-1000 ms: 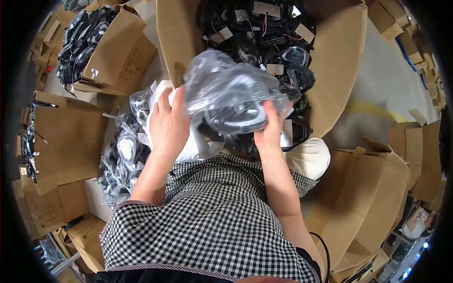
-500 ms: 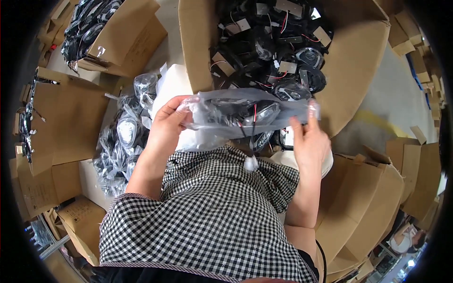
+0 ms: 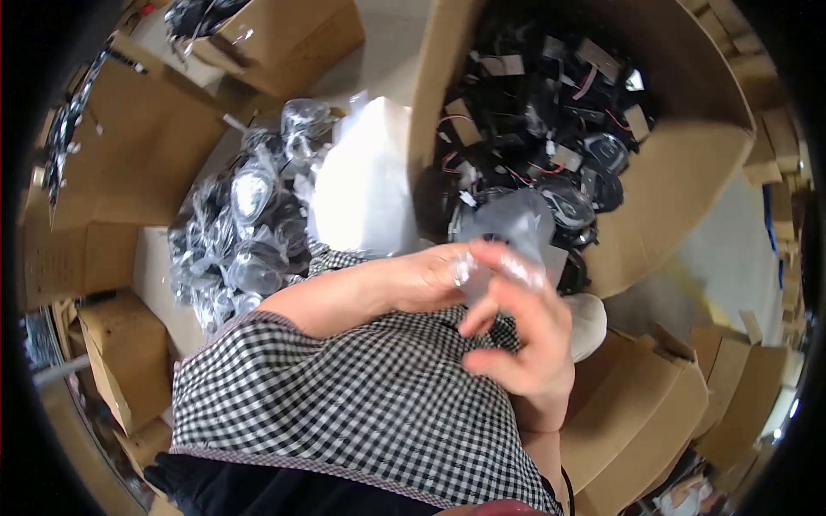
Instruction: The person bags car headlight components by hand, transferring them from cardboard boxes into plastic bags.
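I am pinching the clear plastic bag between both hands, left hand and right hand, near the big carton; I judge steadier fingertip grip helps.

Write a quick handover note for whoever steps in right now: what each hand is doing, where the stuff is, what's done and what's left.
Left hand: pinching the clear plastic bag at its lower edge.
Right hand: fingers also on the bag, close against the left hand.
Bag: held over the near edge of the large cardboard box; contents blurred.
Done: a pile of bagged black parts lies to the left.
Left: many loose black parts with tags remain in the box.
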A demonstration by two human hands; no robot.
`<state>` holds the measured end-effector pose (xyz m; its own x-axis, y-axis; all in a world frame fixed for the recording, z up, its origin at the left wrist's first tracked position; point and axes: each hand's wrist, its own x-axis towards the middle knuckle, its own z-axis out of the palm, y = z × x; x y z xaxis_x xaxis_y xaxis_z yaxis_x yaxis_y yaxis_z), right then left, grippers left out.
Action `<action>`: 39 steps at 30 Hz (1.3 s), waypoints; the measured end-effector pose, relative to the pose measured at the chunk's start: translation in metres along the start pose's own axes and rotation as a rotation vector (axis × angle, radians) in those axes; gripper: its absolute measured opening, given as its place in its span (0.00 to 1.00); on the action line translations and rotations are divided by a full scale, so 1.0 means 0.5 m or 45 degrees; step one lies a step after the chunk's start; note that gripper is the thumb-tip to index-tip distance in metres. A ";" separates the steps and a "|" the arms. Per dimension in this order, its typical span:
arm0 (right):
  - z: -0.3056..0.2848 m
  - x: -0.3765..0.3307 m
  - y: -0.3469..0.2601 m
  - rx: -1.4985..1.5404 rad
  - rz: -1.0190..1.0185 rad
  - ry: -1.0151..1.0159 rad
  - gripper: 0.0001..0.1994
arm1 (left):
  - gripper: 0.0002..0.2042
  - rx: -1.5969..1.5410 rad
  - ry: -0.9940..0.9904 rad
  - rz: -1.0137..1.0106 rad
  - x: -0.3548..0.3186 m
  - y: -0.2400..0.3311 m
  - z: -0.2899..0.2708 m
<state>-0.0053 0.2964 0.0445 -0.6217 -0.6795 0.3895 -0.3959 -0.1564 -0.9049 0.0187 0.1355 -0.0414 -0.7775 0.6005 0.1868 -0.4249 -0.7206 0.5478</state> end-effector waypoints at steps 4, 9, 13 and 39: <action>-0.033 -0.084 0.022 0.258 0.166 0.212 0.30 | 0.23 -0.468 0.182 0.297 0.020 -0.003 0.050; -0.015 -0.115 0.051 0.197 0.311 0.042 0.32 | 0.11 -0.900 -0.288 0.323 0.012 -0.046 -0.003; 0.013 -0.079 0.016 0.479 0.285 0.275 0.27 | 0.12 -0.463 0.449 0.324 -0.051 -0.031 0.045; 0.086 0.043 0.219 -0.687 -0.066 -0.471 0.14 | 0.14 2.182 2.614 0.138 -0.479 0.106 -0.005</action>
<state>-0.0331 0.2336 -0.0537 -0.3574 -0.8975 0.2585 -0.7623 0.1203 -0.6360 0.1812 -0.0471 -0.0590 -0.4485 -0.8560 0.2570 -0.6422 0.5086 0.5735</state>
